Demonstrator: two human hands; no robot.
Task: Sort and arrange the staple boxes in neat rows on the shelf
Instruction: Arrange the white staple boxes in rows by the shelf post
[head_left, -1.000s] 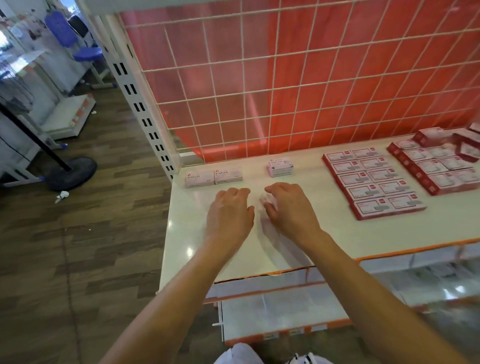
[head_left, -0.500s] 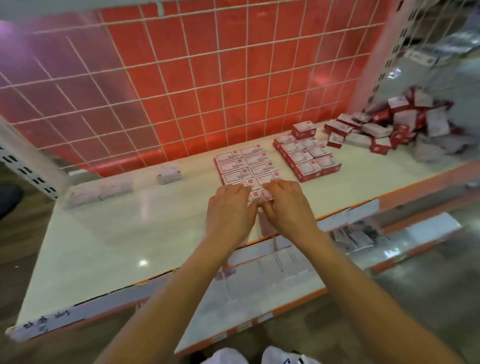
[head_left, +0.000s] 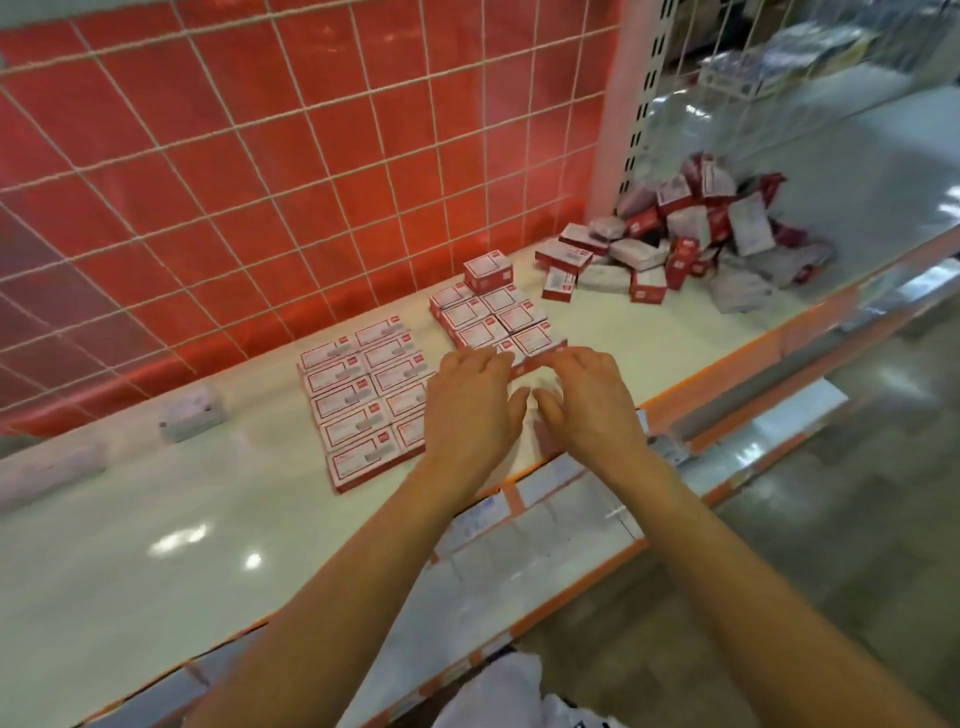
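The left hand (head_left: 470, 410) and right hand (head_left: 589, 405) meet at the near end of the staple box block (head_left: 493, 317) on the shelf (head_left: 156, 519). Its rows run straight away from them. The fingers curl downward; whether they hold a box I cannot tell. The loose heap (head_left: 691, 234) lies to the right, nearer the right hand.

Nothing legible. Staple boxes (head_left: 358, 400) left of and beyond the fingers (head_left: 483, 364) carry red-framed white labels, print too blurred. Shelf-edge tags (head_left: 483, 512) below the fingers are equally unreadable.

Red-and-white staple boxes (head_left: 363, 384) lie flat in two tidy blocks on the white shelf (head_left: 156, 545). A single box (head_left: 487, 270) tops the right block's far end, and a jumbled heap (head_left: 691, 234) lies far right.
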